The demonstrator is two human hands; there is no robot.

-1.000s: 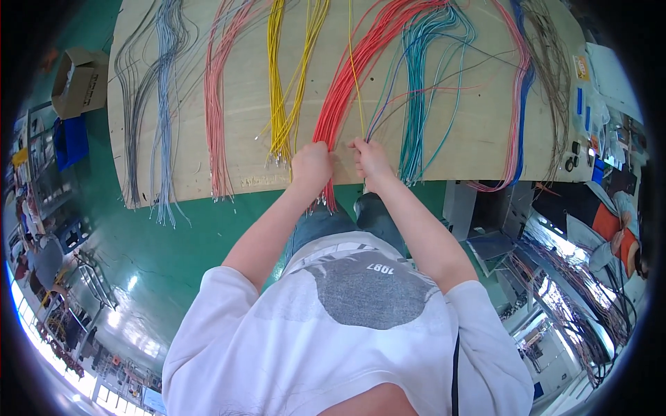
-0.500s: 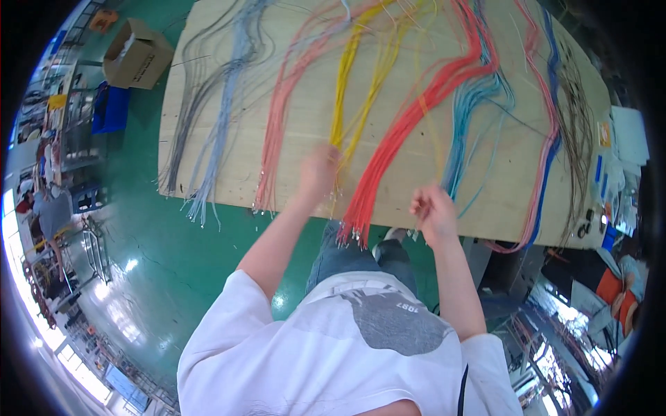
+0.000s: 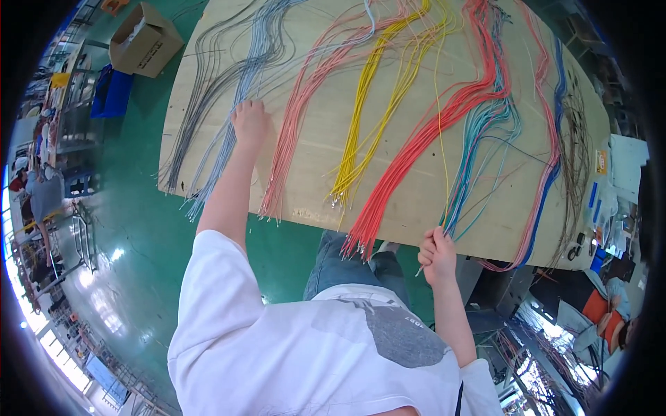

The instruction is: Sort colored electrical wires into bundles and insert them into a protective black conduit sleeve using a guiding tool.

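My left hand (image 3: 250, 125) reaches over the board to the light blue wires (image 3: 243, 90). Its fingers are bent closed against that bundle; their tips are hidden, so a pinched wire cannot be made out. At the board's front edge my right hand (image 3: 438, 258) is closed around a few thin wires, among them a long yellow wire (image 3: 442, 149) running down into the fist. Wire ends poke out below its fingers. Teal wires (image 3: 461, 182) lie just beyond this fist. Between the hands lie salmon wires (image 3: 295, 118), a yellow bundle (image 3: 355, 132) and a thick red bundle (image 3: 409, 145).
Grey wires (image 3: 198, 104) lie at the far left of the wooden board (image 3: 305, 201). Pink, blue and brown wires (image 3: 574, 152) lie on the right. Beyond the left edge stand a cardboard box (image 3: 147, 43) and a blue bin (image 3: 111, 91). Another person (image 3: 603, 312) sits at lower right.
My left hand has moved from the yellow bundle leftward and farther out to the light blue wires. My right hand sits slightly lower in view, with the yellow wire drawn straighter into it.
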